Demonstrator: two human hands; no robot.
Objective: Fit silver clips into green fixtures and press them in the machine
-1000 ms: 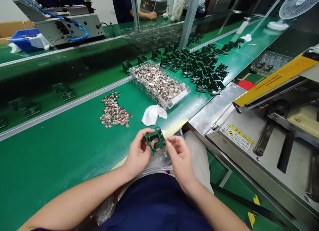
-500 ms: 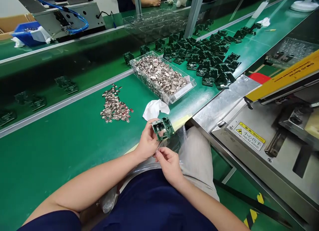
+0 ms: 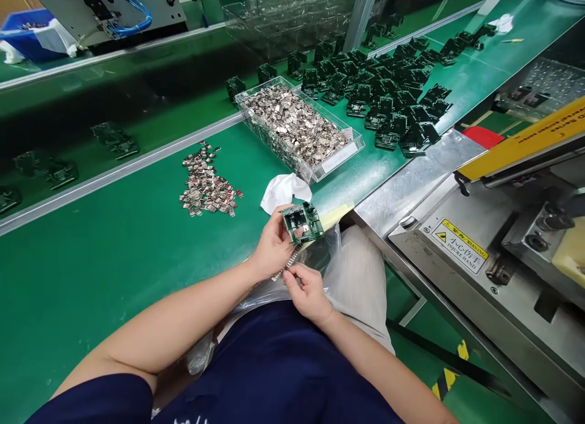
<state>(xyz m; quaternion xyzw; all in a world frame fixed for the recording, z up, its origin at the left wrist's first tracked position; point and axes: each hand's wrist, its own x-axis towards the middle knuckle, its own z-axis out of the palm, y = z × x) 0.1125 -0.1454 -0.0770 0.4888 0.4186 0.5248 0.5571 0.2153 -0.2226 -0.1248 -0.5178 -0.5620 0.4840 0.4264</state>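
Right now, the left hand (image 3: 274,244) is gripping a green fixture (image 3: 302,223) at its fingertips, while the right hand (image 3: 308,293), just below it, is pinching a serrated metal strip (image 3: 287,264); a white cloth (image 3: 283,192) is lying beyond the left hand.

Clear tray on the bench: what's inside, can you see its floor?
The clear plastic tray holds a heaped mass of small metal parts. They cover the floor, so the bottom cannot be seen.
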